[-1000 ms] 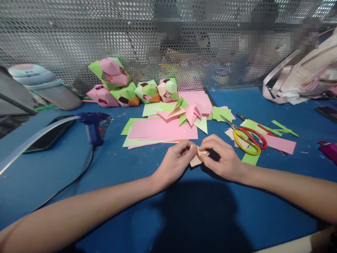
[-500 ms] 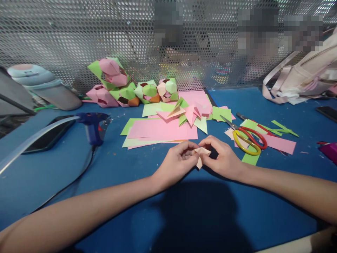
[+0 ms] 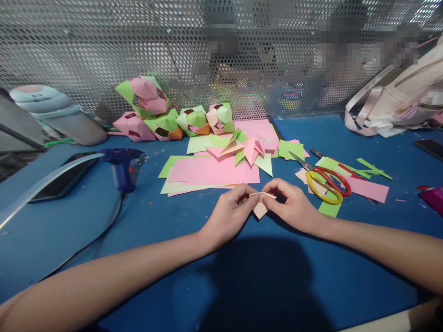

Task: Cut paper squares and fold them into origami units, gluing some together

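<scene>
A small piece of folded peach paper (image 3: 260, 210) is pinched between both hands, just above the blue table. My left hand (image 3: 232, 211) grips its left side with thumb and bent fingers. On the other side, my right hand (image 3: 291, 205) presses it with thumb and forefinger. The lower part hangs down as a pointed flap, and a narrow folded edge shows along the top; the fingertips hide some of the folds. Beyond the hands lie folded pink and green paper pieces (image 3: 251, 150) on a stack of pink sheets (image 3: 214, 169).
Scissors with red and yellow handles (image 3: 325, 193) rest on paper scraps at right. A blue glue gun (image 3: 121, 168), its cord and a phone (image 3: 65, 177) lie left. Paper balls (image 3: 166, 124), a tumbler (image 3: 60, 115) and a bag (image 3: 398, 99) stand near the perforated metal screen (image 3: 138, 41).
The peach paper has been turned or folded between my fingers: its spread top now looks like a thin edge, and the lower flap shows wider. Both hands stay in nearly the same place.
</scene>
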The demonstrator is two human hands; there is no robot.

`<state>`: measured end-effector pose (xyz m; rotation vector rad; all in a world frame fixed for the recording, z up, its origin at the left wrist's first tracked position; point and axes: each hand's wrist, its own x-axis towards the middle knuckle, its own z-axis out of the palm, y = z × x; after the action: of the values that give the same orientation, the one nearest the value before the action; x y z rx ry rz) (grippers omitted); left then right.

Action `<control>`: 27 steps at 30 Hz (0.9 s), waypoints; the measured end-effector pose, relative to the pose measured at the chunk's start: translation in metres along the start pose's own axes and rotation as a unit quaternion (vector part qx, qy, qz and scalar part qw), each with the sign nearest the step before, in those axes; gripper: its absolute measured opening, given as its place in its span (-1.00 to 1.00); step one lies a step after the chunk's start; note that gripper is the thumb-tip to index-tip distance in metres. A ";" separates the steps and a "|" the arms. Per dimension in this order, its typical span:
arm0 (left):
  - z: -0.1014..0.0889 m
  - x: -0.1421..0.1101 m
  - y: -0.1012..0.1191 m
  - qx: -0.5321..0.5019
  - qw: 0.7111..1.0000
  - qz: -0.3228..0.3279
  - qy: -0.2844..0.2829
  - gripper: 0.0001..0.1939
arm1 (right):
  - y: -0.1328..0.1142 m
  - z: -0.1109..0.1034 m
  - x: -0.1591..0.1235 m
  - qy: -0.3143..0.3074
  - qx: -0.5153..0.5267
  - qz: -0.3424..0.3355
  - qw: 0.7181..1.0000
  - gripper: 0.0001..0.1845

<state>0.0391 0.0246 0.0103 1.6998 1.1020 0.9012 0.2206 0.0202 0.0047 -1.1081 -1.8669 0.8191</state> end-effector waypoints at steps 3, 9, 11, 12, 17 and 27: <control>0.000 0.000 0.001 0.010 1.000 0.008 0.001 -0.80 | 0.000 0.000 0.000 0.001 0.003 0.008 1.000 -0.92; -0.001 -0.001 0.003 0.026 0.999 0.025 0.001 -0.81 | 0.000 -0.002 -0.002 -0.001 0.022 0.017 1.000 -0.85; -0.001 -0.002 0.004 0.029 0.999 0.029 0.003 -0.81 | 0.000 -0.002 -0.002 -0.005 0.026 0.017 0.999 -0.85; -0.001 -0.002 0.004 0.032 0.999 0.030 0.004 -0.81 | 0.000 -0.002 -0.002 -0.008 0.026 0.017 0.999 -0.85; -0.001 -0.002 0.007 0.045 0.999 0.013 0.013 -0.77 | 0.001 0.000 -0.002 -0.012 -0.001 0.001 1.000 -0.79; -0.001 -0.004 0.007 -0.003 1.000 0.001 0.014 -0.83 | 0.001 -0.002 -0.001 -0.019 0.020 0.024 0.999 -0.76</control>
<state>0.0391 0.0199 0.0171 1.6880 1.1150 0.9304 0.2235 0.0200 0.0042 -1.1230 -1.8535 0.9059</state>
